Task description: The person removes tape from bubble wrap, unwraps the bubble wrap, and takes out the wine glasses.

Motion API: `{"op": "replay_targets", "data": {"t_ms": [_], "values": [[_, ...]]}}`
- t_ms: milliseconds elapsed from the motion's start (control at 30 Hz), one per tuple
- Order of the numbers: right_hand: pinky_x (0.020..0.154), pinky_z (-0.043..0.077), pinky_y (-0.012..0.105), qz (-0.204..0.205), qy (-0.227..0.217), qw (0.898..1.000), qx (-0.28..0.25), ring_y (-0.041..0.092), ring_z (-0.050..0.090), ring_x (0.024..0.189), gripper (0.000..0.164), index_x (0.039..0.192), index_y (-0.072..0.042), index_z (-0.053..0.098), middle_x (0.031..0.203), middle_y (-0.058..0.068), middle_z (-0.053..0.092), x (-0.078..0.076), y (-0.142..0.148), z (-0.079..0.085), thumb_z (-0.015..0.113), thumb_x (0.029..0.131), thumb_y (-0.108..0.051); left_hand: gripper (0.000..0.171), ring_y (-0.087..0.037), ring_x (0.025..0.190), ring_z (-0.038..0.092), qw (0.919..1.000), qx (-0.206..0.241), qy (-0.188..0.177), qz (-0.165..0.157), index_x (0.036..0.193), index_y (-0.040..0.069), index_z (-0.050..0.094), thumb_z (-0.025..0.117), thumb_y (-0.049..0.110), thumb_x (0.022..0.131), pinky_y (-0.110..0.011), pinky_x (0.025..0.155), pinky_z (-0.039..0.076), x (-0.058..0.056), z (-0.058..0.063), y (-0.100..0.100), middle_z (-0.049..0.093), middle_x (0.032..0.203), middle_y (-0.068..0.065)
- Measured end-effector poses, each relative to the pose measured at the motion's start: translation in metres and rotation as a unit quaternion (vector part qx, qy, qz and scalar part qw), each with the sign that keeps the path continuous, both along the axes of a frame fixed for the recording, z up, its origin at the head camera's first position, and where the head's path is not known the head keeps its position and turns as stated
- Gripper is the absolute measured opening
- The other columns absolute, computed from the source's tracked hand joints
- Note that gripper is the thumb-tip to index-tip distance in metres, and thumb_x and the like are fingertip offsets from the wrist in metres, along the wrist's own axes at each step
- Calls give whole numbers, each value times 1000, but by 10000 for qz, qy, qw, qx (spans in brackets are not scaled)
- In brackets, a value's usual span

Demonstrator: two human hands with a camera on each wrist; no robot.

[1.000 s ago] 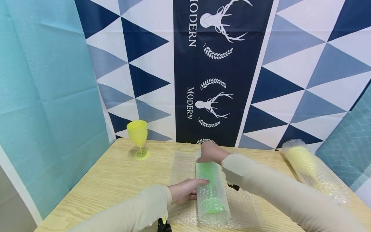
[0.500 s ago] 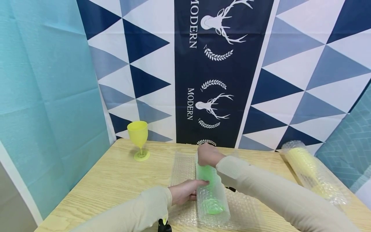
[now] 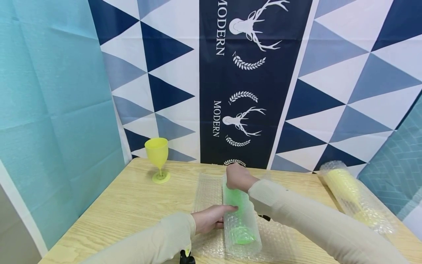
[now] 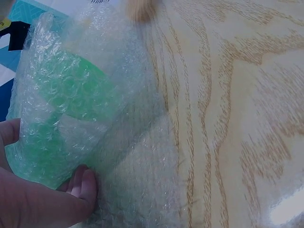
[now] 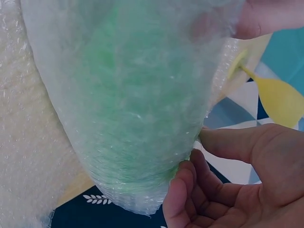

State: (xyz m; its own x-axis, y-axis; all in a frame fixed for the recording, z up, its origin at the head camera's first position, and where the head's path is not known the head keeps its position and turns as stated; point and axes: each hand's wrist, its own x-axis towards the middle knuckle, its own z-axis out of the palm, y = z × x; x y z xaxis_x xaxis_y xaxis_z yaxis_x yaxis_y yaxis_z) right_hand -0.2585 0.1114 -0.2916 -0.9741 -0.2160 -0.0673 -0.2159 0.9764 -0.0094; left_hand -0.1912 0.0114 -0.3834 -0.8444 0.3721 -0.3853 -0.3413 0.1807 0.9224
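A bright green goblet (image 3: 242, 235) lies on its side inside a roll of bubble wrap (image 3: 253, 223), its foot toward me. My left hand (image 3: 211, 217) grips the roll's left side, thumb over the top and fingers low against the side; the left wrist view shows those curled fingers (image 4: 84, 184). At the far end, my right hand (image 3: 240, 178) pinches the bubble wrap near the goblet's bowl. In the right wrist view its thumb (image 5: 225, 142) and curled fingers hold the wrap's edge. Loose bubble wrap (image 3: 209, 187) spreads flat under the roll.
A yellow goblet (image 3: 156, 154) stands upright at the table's back left. Another yellow item (image 3: 344, 187), rolled in bubble wrap, lies along the right edge. Behind the wooden table (image 3: 138, 205) hangs a patterned cloth (image 3: 174, 88); a turquoise curtain (image 3: 59, 91) is on the left.
My right hand has turned slightly at the roll's far end, its fingers now tucked down out of the head view. The left hand and the roll stay nearly still.
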Motion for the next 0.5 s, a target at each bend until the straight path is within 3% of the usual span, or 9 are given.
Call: {"op": "replay_targets", "data": {"t_ms": [500], "values": [[40, 28, 22, -37, -156, 9999, -8, 13, 34, 49, 30, 57, -12, 45, 65, 3, 43, 0, -3, 0, 58, 80, 0, 43, -9, 96, 64, 10000, -23, -8, 19, 123, 5, 54, 56, 35, 93, -32, 96, 51, 1, 0, 1, 65, 114, -6]]}}
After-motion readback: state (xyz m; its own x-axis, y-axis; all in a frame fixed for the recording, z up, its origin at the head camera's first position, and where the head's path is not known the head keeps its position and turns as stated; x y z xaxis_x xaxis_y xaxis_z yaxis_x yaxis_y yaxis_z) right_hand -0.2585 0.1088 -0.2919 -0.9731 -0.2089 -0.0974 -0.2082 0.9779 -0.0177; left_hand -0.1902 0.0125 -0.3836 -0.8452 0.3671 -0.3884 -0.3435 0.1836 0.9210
